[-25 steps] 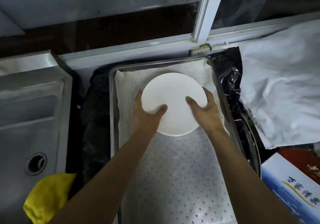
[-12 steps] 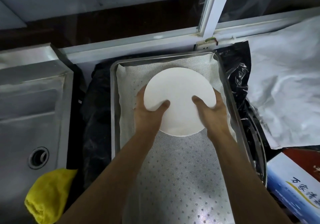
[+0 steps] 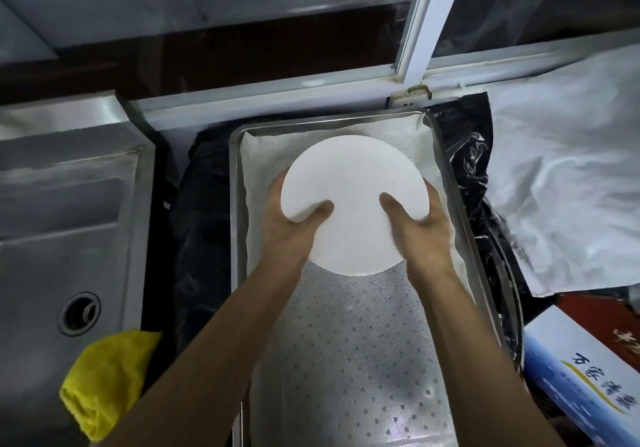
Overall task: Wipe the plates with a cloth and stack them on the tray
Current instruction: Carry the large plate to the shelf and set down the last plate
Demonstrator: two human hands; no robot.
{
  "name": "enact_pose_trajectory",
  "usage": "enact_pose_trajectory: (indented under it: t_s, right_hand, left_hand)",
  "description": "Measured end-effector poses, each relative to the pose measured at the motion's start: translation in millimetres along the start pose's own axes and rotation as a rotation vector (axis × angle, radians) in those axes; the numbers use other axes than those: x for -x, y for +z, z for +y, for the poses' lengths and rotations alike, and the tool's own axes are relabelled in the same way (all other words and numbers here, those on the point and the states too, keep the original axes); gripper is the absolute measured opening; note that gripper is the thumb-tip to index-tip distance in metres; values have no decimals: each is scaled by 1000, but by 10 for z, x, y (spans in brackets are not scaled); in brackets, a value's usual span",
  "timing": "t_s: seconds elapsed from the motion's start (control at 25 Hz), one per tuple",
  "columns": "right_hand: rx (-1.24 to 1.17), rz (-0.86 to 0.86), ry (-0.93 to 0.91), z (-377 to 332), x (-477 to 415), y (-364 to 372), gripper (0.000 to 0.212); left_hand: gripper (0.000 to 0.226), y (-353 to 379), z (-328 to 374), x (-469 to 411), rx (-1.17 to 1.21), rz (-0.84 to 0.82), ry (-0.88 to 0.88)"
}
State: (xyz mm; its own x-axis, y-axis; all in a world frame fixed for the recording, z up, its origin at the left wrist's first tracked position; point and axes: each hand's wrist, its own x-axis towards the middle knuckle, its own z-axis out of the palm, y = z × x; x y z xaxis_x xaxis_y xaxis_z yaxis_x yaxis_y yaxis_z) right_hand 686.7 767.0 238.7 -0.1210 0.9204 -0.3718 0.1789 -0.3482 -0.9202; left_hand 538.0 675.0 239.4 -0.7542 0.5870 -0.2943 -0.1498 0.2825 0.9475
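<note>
— What takes up the most room?
— The steel sink (image 3: 62, 225) on the left and a crumpled white sheet (image 3: 561, 176) on the right. Between them lies a long metal tray (image 3: 234, 221), floored with a white dotted mesh liner (image 3: 346, 360) and resting on black plastic film (image 3: 201, 238).

— And the plate?
— One round white plate (image 3: 353, 197) is over the far half of the tray, well inside its rim. Whether it touches the liner or hangs just above it, I cannot tell.

— Who has it?
— Both hands. The left hand (image 3: 287, 228) grips its near-left edge, thumb curled over the top face and fingers hidden beneath. The right hand (image 3: 424, 238) grips the near-right edge the same way, thumb on top.

— Anything else nearby?
— A blue and white printed box (image 3: 581, 377) sits at the lower right, beside the tray. A bunched yellow cloth (image 3: 104, 384) lies on the sink's near edge, left of the left forearm, well apart from both hands.

— Smallest thing?
— The round drain hole (image 3: 80, 313) in the sink, just beyond the cloth
</note>
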Motion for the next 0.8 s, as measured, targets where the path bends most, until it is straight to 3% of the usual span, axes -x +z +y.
enact_pose_trajectory:
  t_s: [0.44, 0.8]
  right_hand:
    - [-18, -150, -70, -396, 500, 460, 54]
    - [27, -389, -141, -570, 1222, 1272, 55]
  left_hand:
    - [74, -736, 294, 281, 124, 107, 83]
    - [67, -1817, 439, 670, 221, 363, 115]
